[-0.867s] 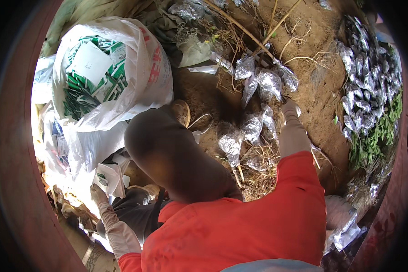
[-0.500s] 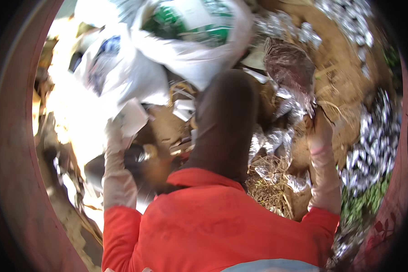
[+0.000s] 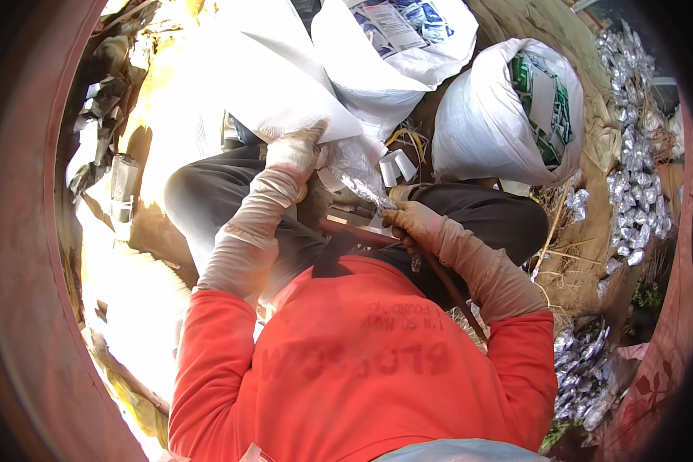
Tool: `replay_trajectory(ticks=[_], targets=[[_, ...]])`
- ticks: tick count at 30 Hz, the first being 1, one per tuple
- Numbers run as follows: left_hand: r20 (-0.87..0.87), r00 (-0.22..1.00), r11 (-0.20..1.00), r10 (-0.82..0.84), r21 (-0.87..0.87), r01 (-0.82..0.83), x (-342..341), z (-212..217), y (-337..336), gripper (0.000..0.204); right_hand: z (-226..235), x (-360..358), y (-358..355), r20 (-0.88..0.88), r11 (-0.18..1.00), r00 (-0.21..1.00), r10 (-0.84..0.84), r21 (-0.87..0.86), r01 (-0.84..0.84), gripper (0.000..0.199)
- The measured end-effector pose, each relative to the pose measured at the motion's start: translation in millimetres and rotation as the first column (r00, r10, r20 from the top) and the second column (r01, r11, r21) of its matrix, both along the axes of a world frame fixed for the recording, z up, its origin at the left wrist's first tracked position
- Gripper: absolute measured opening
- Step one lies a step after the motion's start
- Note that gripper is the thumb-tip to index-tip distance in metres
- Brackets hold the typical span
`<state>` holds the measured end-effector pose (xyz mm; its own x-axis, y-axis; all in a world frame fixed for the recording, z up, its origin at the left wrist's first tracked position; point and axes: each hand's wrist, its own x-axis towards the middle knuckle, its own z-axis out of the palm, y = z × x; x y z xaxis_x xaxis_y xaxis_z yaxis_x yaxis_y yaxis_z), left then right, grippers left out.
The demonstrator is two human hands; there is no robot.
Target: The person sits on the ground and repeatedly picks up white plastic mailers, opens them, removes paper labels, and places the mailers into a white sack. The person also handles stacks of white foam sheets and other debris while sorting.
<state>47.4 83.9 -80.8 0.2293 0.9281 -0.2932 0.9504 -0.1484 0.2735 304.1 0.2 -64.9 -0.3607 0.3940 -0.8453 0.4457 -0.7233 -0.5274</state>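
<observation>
My left hand, in a soiled light glove, is closed at the lower edge of a large white sheet. Glare washes out much of that sheet. A crumpled clear plastic bag lies between my two hands, its wider end near my left fingers. My right hand, gloved as well, is closed around the bag's gathered end. A thin brown stick runs from beneath this hand toward my right elbow; whether I grip it too is hidden. White cup-like pieces are just beyond the bag.
Two white sacks stand ahead, one with blue-and-white packets, the other with green packets. Many silvery packets are heaped along the right. My bent legs frame the work area. A dark cylinder is at left.
My right hand has brought the plastic bag inward from the right. My left hand has moved forward and inward, from a small white piece to the white sheet. The view has shifted, too.
</observation>
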Motion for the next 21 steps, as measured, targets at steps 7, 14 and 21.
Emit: replay_trajectory(ticks=[7,14,21], targets=[[-0.167,0.967,0.947,-0.193,0.225,0.228,-11.3,3.0,12.4,0.032,-39.7,-51.1,56.1,-0.096,0.993,0.989,-0.112,0.022,0.114,0.018],[-0.033,0.988,0.963,0.151,0.232,-0.14,-46.3,21.5,17.4,0.052,2.9,-57.0,57.8,-0.183,0.951,0.933,-0.309,-0.067,0.301,0.02],[0.026,1.0,0.999,0.016,0.043,-0.018,16.9,24.4,15.2,0.038,-40.9,-88.3,80.0,-0.226,0.962,0.943,-0.245,0.06,0.265,0.02]])
